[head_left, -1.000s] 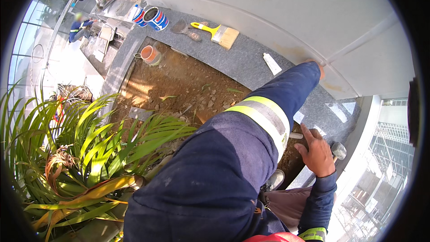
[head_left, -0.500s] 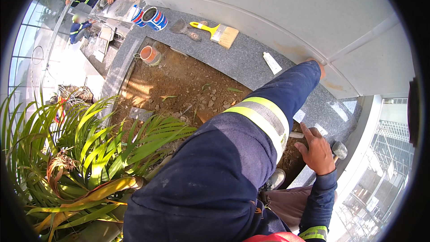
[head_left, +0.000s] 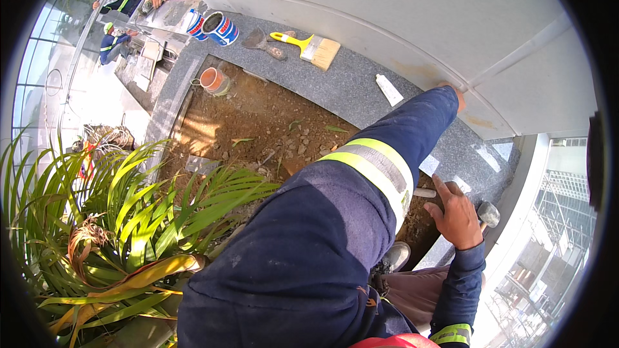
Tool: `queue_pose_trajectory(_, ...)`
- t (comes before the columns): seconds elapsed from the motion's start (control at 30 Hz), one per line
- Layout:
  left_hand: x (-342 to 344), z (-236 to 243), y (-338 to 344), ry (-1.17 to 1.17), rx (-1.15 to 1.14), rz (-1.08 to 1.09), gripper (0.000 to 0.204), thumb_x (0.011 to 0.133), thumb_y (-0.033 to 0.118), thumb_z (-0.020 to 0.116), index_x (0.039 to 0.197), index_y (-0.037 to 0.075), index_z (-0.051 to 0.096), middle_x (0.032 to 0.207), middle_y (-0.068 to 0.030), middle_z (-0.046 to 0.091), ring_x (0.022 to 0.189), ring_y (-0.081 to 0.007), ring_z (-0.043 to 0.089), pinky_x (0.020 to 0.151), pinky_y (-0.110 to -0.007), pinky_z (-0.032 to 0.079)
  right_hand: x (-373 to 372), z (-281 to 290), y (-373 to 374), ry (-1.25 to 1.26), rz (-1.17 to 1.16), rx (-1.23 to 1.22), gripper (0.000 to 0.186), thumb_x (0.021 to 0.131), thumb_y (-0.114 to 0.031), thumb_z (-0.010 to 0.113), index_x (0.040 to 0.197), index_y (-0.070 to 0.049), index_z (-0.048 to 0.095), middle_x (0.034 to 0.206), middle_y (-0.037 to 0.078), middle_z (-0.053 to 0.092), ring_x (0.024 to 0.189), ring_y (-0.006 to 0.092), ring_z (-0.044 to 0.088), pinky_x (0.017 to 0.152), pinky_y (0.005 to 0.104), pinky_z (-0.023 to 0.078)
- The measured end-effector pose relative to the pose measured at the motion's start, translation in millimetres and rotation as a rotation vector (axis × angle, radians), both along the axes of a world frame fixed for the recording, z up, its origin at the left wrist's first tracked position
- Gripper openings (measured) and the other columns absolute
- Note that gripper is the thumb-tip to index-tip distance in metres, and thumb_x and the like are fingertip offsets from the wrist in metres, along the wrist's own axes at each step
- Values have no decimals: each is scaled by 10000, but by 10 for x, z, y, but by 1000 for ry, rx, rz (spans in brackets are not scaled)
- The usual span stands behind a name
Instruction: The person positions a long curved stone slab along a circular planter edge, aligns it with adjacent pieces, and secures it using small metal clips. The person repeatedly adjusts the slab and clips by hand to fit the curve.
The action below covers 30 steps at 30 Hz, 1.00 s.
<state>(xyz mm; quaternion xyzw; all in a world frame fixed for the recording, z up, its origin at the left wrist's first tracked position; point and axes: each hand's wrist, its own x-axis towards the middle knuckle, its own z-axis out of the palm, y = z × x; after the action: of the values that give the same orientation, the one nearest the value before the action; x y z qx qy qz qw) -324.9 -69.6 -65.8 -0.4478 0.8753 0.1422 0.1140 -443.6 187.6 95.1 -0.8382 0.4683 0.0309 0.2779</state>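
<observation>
My left arm in a dark blue sleeve reaches across to the foot of the light grey wall panel [head_left: 400, 19]. Of my left hand [head_left: 460, 98] only a strip shows past the cuff, against the panel near its joint; the fingers are hidden. My right hand [head_left: 459, 219] is open over the near end of the grey granite ledge [head_left: 361, 84], index finger extended and thumb apart, nothing held. Beside it lies a mallet [head_left: 489, 214] with a grey head. A white tube [head_left: 389, 90] rests on the ledge, left of my left forearm.
Farther along the ledge are a wide yellow-handled paintbrush [head_left: 319, 51], a scraper [head_left: 256, 38] and two blue-and-white tins [head_left: 220, 28]. An orange pot [head_left: 214, 80] stands in the soil bed [head_left: 258, 116]. Palm leaves [head_left: 135, 225] spread at left. Other people [head_left: 115, 44] work at far left.
The view has shifted very slightly. Both hands stay nearly where they were, and the tools on the ledge have not moved.
</observation>
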Motion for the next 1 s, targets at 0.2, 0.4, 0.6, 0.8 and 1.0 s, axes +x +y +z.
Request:
queue_pose_trajectory(0.2, 1, 50, 9, -4, 22, -10, 400, 860, 80, 726, 1253, 7, 715, 1298, -191, 697, 1206, -331, 678, 957, -459, 566, 4, 13, -7, 3, -1, 4, 638, 860, -170, 781, 1432, -7, 551, 1105, 210, 662, 927, 417, 672, 817, 478, 537)
queue_pose_trajectory(0.4, 13, 89, 9, -12, 51, -20, 398, 865, 79, 716, 1258, 15, 715, 1305, -183, 696, 1204, -331, 679, 956, -463, 567, 6, 6, -13, 15, 4, 4, 645, 855, -168, 784, 1432, -3, 549, 1104, 206, 659, 916, 410, 673, 811, 475, 535)
queue_pose_trajectory(0.6, 7, 16, -3, 2, 14, -8, 387, 874, 84, 705, 1255, 16, 716, 1302, -176, 698, 1203, -330, 679, 954, -466, 568, 7, -5, -19, -2, 6, 23, 660, 864, -172, 776, 1448, 8, 528, 1099, 229, 645, 929, 434, 654, 824, 486, 515)
queue_pose_trajectory(0.8, -33, 3, -35, -7, 37, -26, 381, 868, 87, 712, 1243, 21, 724, 1288, -177, 703, 1187, -330, 685, 947, -456, 570, -10, 2, -7, 9, 8, 2, 652, 860, -170, 780, 1442, -2, 538, 1107, 217, 650, 929, 423, 660, 815, 482, 523)
queue_pose_trajectory(1.0, -5, -54, -77, -8, 38, -19, 359, 866, 78, 715, 1221, 31, 740, 1277, -179, 707, 1165, -330, 693, 934, -459, 575, 8, 9, 9, 2, 7, -13, 649, 858, -171, 782, 1441, -8, 545, 1107, 208, 658, 931, 413, 668, 814, 474, 533)
